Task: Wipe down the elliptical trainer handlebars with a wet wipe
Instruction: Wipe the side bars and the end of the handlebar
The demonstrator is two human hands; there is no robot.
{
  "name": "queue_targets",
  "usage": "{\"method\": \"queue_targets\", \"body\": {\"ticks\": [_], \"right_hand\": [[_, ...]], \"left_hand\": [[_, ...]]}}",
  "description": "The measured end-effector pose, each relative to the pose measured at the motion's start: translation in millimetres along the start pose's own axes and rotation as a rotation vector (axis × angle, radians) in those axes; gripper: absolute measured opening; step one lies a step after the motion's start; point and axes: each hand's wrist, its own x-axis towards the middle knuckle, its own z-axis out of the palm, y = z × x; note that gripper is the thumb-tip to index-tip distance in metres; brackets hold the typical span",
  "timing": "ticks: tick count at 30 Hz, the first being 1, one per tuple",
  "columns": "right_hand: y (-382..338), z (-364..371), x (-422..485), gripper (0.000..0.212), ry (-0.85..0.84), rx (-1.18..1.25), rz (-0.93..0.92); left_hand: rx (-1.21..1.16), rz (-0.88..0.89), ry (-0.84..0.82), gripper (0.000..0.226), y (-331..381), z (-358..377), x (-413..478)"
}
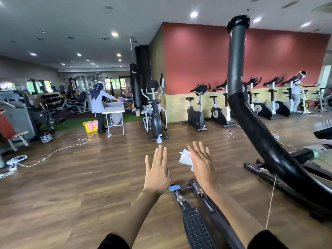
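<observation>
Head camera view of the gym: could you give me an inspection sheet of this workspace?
Surface: wooden floor, no spills seen.
Job's things: wet wipe in the right hand; elliptical handlebar rising at right, untouched; pedal below.
Clutter: spray bottle standing on the floor; yellow basket.
Hands: left hand open, empty; right hand with fingers straight, wipe held at its thumb side.
Cables: white cord trailing across the floor; string hanging by the handlebar.
Surroundings: exercise bikes along a red wall; punching bag; a person at a table.

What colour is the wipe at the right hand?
White; the wet wipe shows best in the head view.
</observation>
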Motion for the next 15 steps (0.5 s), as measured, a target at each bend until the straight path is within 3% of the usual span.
{"method": "queue_targets", "body": {"ticks": [5,13,15], "right_hand": [[-5.6,19.7,17.0,0.029,0.071,-0.117,-0.060],[-2.9,29.3,31.2,0.032,-0.072,-0.262,-0.051],[-0.5,30.5,35.7,0.046,-0.118,-0.265,-0.017]], "left_hand": [[-0.018,0.053,-0.021,0.072,-28.8,-1.8,25.2],[-0.072,0.128,-0.021,0.071,-52.6,11.2,55.3],[-0.071,0.136,-0.022,0.071,-54.8,16.3,63.3]]}}
